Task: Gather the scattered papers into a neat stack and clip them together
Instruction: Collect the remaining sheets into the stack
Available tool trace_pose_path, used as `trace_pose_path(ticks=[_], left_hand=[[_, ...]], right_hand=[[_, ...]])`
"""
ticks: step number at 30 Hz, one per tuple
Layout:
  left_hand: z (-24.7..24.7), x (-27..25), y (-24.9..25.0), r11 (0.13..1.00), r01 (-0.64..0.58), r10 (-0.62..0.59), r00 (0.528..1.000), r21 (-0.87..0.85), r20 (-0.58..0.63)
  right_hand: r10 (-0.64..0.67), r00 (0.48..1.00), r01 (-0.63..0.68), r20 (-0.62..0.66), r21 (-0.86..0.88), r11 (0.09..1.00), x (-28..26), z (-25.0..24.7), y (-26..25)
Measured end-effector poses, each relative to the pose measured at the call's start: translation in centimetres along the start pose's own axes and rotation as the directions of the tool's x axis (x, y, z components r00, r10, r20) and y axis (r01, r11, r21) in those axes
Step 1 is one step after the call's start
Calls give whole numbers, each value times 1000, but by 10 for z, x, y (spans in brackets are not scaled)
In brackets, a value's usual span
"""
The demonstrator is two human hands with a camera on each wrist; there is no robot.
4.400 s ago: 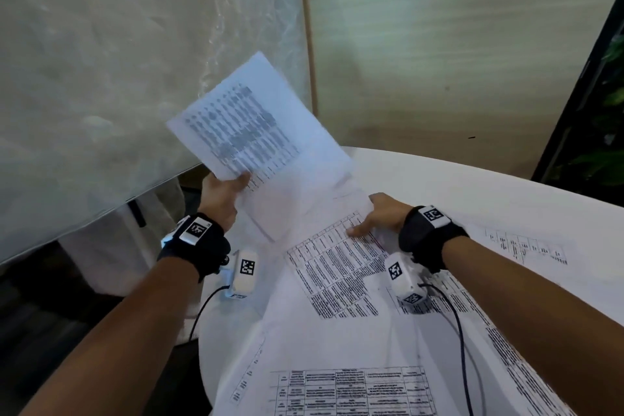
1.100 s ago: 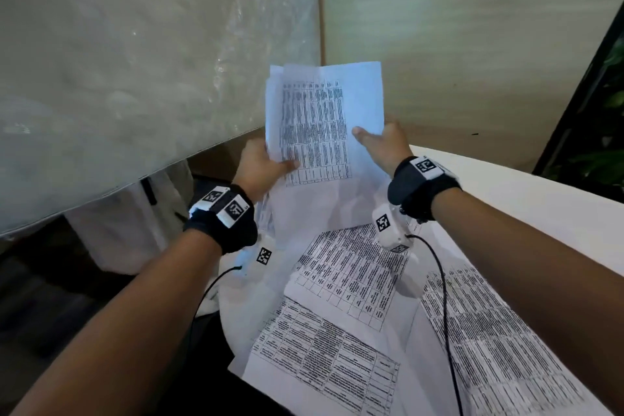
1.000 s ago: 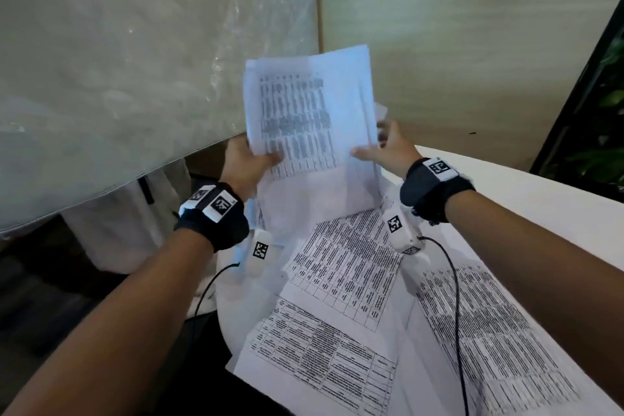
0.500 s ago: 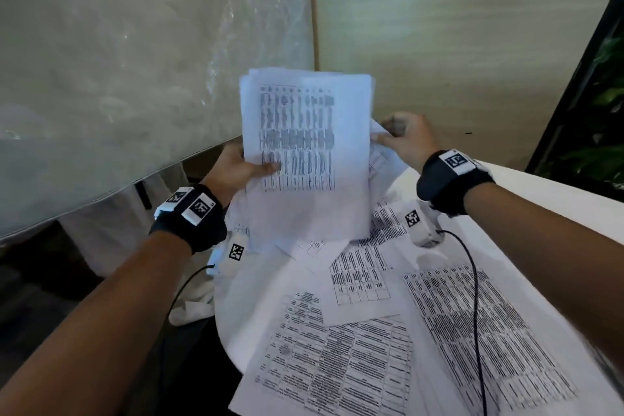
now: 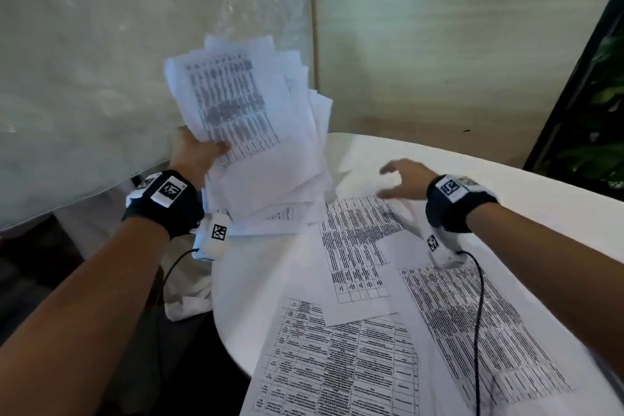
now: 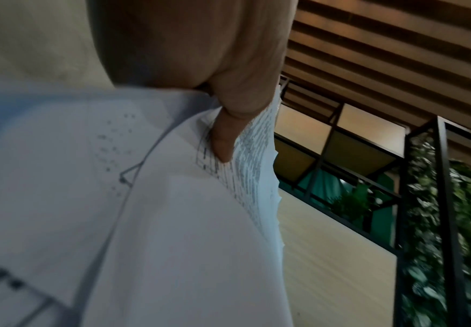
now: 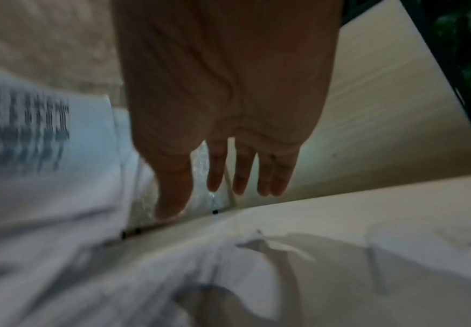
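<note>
My left hand (image 5: pixel 199 152) grips a loose bundle of printed sheets (image 5: pixel 250 125), held upright above the far left edge of the white round table (image 5: pixel 422 159); the sheets fan out unevenly at the top. In the left wrist view the thumb (image 6: pixel 223 141) presses on the bundle (image 6: pixel 172 221). My right hand (image 5: pixel 398 182) hovers with spread, straight fingers just above a sheet on the table (image 5: pixel 358 246), holding nothing; the right wrist view shows its fingers (image 7: pixel 240 174) apart over the table. Other printed sheets (image 5: pixel 337 375) (image 5: pixel 479 341) lie scattered nearer me. No clip is visible.
A plastic-covered panel (image 5: pixel 118 61) stands close behind the bundle at the left, and a pale wall (image 5: pixel 456 44) runs behind the table. A dark frame with plants (image 5: pixel 587 105) is at the right. White cloth (image 5: pixel 189 297) lies below the table's left edge.
My right hand has let go of the bundle and dropped toward the table sheets. The left hand alone now holds the bundle, tilted left and fanned out.
</note>
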State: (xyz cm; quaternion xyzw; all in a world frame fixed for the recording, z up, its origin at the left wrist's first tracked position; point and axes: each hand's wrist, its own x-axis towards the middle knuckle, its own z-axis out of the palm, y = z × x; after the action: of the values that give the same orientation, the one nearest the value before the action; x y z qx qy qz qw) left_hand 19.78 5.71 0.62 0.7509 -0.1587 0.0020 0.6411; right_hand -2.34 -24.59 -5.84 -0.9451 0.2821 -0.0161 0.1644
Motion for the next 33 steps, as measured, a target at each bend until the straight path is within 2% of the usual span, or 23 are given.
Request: trace_pose_path(ticks=[2,4,8,11,14,16,18,20,22,24,26,28,31,33], left_hand=[[-13,3,0,999,25,-26,999,-28,-18],[-23,5,-1,1000,25,-25,1000,-12,2],[-36,7,-7,986,72,-85,993,153,82],[-40,4,-20,973,101,-133,980,206,150],[-37,1,-30,970,154,-184,971,189,152],[-35,3,-35,965,205,-228,963,163,140],[-33,7,-37,960,219,-246,957,174,152],[-33,11,-36,959,195,-230,958,204,168],[-31,13,-35,955,158,-211,958,252,195],[-27,12,-33,953,124,-194,950,276,244],[-23,6,-30,958,95,-172,944,269,281],[-18,4,-31,970,84,-154,938,229,311],[-8,1,-34,981,84,-143,921,173,362],[1,-7,-35,986,89,-137,913,138,383]], right_hand=[[22,990,-9,139,-91,996,-2,15,5],[37,971,-29,238,-39,999,-2,20,4],[16,973,-13,230,-12,1000,5,20,-7],[57,991,-75,120,147,986,13,23,-17],[50,985,6,-168,319,948,18,20,-23],[82,923,103,-376,446,889,20,9,-28],[171,843,166,-510,549,820,21,-8,-32],[272,735,220,-621,598,771,23,-26,-35],[354,653,290,-669,653,700,24,-41,-38],[393,617,358,-682,688,631,26,-50,-43],[398,604,391,-690,692,607,27,-52,-54],[351,645,348,-679,669,657,29,-48,-66],[236,814,200,-531,637,745,35,-23,-83],[184,892,98,-412,576,811,34,0,-93]])
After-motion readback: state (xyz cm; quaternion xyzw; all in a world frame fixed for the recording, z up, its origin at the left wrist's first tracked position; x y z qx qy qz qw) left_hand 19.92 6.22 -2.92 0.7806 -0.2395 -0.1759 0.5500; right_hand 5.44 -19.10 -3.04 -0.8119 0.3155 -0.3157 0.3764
